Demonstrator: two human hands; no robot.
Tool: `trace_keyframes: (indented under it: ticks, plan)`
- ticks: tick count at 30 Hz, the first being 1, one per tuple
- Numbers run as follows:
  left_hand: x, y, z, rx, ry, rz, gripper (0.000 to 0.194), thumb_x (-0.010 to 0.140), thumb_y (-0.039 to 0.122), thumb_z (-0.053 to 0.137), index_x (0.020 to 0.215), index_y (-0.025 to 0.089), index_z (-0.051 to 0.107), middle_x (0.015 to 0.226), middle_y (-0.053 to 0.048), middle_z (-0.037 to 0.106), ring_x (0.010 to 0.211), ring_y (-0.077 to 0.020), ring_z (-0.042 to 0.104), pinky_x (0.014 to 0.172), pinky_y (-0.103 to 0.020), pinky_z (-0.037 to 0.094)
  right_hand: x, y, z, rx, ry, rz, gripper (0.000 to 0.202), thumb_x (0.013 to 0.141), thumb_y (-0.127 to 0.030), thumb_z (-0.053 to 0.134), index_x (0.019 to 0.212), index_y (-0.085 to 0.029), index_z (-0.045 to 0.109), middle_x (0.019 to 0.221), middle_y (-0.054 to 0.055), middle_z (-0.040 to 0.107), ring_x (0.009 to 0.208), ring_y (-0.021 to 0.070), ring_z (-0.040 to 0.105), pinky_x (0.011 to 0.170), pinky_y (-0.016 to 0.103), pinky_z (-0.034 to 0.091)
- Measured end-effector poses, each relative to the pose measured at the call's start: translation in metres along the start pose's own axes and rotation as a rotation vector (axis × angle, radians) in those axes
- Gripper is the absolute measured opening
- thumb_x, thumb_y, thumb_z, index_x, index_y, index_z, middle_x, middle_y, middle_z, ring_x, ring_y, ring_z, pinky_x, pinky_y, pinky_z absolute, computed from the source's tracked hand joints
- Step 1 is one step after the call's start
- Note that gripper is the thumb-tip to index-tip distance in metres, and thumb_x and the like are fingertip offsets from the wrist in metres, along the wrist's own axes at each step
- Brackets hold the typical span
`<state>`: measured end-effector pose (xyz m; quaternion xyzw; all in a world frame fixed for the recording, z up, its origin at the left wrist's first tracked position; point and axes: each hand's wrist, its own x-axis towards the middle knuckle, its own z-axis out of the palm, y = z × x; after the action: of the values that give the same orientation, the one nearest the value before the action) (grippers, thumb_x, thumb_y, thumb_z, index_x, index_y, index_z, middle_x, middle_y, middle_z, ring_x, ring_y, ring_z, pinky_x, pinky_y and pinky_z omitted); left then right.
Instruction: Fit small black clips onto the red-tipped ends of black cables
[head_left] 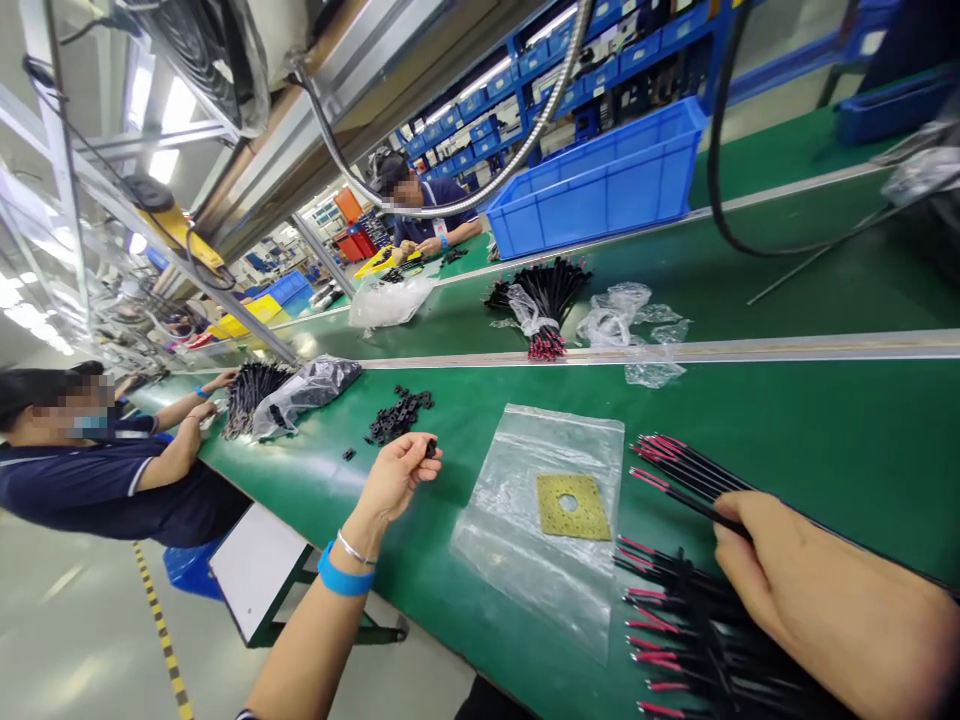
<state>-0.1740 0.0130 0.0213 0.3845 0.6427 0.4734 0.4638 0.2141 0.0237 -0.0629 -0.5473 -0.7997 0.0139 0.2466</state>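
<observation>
A small black part sits pinched between the fingertips of the left hand, which is raised just above the green table with its fingers closed together on the piece; a blue wristband and a thin bracelet circle that wrist. The right hand lies low at the near right, its fingers curled on one black wire with a red tip that sticks out to the left, while the palm rests over a spread of similar red-tipped black wires lying on the table. Between the two hands a clear plastic bag lies flat, and on it sits a yellowish square plate with a round hole. Just beyond the left hand a loose heap of small black parts is scattered on the green surface, with a few strays near it. Farther back, past a metal rail, a tied bundle of black wires with red ends lies beside crumpled clear bags, and a large blue bin stands behind them. At the left edge a person in a dark blue shirt works at the same table beside another bundle of black wires and a plastic bag of dark parts. Another person sits at the far side of the line.
</observation>
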Motion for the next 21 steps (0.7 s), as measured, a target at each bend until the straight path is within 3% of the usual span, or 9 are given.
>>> trace_keyframes:
  ticks: [2,6,8,10,13,15,17,21]
  plan:
    - [-0.002,0.006,0.020,-0.110,-0.042,-0.096,0.062,0.056,0.047,0.081,0.098,0.007,0.058,0.088,-0.007,0.063,0.068,-0.0053,0.060,0.067,-0.012,0.051,0.005,-0.011,-0.018,0.048,-0.071,0.055,0.012,0.090,-0.033,0.042,0.093,-0.022,0.040,0.068,0.001,0.056,0.056,0.0187,0.056,0.053,0.033,0.037]
    - [-0.004,0.016,0.066,-0.205,-0.253,-0.256,0.051,0.057,0.029,0.083,0.099,0.007,0.066,0.101,-0.011,0.063,0.087,-0.0131,0.064,0.081,-0.017,0.052,0.014,-0.023,-0.038,0.194,-0.136,0.131,0.024,0.092,-0.043,0.032,0.088,-0.021,0.041,0.060,-0.003,0.051,0.051,0.0178,0.050,0.054,0.030,0.033]
    - [-0.006,0.017,0.089,-0.131,-0.362,-0.233,0.046,0.062,0.025,0.081,0.101,0.006,0.066,0.099,-0.012,0.064,0.084,-0.0145,0.064,0.080,-0.021,0.052,0.015,-0.024,-0.040,0.227,-0.210,0.182,0.025,0.092,-0.043,0.032,0.085,-0.020,0.039,0.059,-0.003,0.048,0.052,0.0160,0.047,0.056,0.029,0.032]
    - [-0.009,0.012,0.109,0.133,-0.399,0.000,0.032,0.073,0.025,0.072,0.099,0.007,0.066,0.089,-0.009,0.065,0.077,-0.0130,0.063,0.075,-0.024,0.052,0.014,-0.023,-0.040,0.232,-0.249,0.208,0.025,0.091,-0.043,0.034,0.084,-0.019,0.038,0.059,-0.003,0.048,0.054,0.0156,0.047,0.058,0.029,0.032]
    - [-0.013,0.001,0.128,0.712,-0.404,0.665,0.017,0.084,0.024,0.058,0.094,0.013,0.068,0.089,-0.005,0.062,0.081,-0.0122,0.057,0.075,-0.027,0.047,0.014,-0.023,-0.040,0.244,-0.271,0.226,0.024,0.090,-0.042,0.034,0.084,-0.019,0.039,0.062,-0.003,0.050,0.057,0.0165,0.049,0.060,0.029,0.032]
    - [-0.015,-0.005,0.132,0.960,-0.459,0.945,0.016,0.087,0.023,0.054,0.089,0.015,0.067,0.094,-0.005,0.057,0.086,-0.0130,0.051,0.077,-0.027,0.044,0.014,-0.023,-0.040,0.260,-0.283,0.233,0.025,0.090,-0.043,0.034,0.085,-0.020,0.040,0.066,-0.003,0.053,0.059,0.0171,0.051,0.061,0.030,0.032]
    - [-0.015,-0.006,0.133,1.054,-0.533,0.973,0.017,0.089,0.024,0.052,0.086,0.015,0.067,0.093,-0.005,0.054,0.085,-0.0132,0.046,0.076,-0.027,0.042,0.014,-0.024,-0.041,0.271,-0.282,0.230,0.025,0.090,-0.043,0.034,0.086,-0.020,0.042,0.068,-0.003,0.054,0.061,0.0175,0.052,0.062,0.030,0.032]
    - [-0.015,0.004,0.138,1.048,-0.585,0.889,0.012,0.086,0.023,0.056,0.081,0.018,0.066,0.092,-0.002,0.055,0.087,-0.0134,0.045,0.078,-0.028,0.039,0.017,-0.025,-0.049,0.359,-0.279,0.221,0.025,0.089,-0.044,0.037,0.094,-0.021,0.045,0.070,-0.003,0.056,0.061,0.0150,0.051,0.063,0.029,0.033]
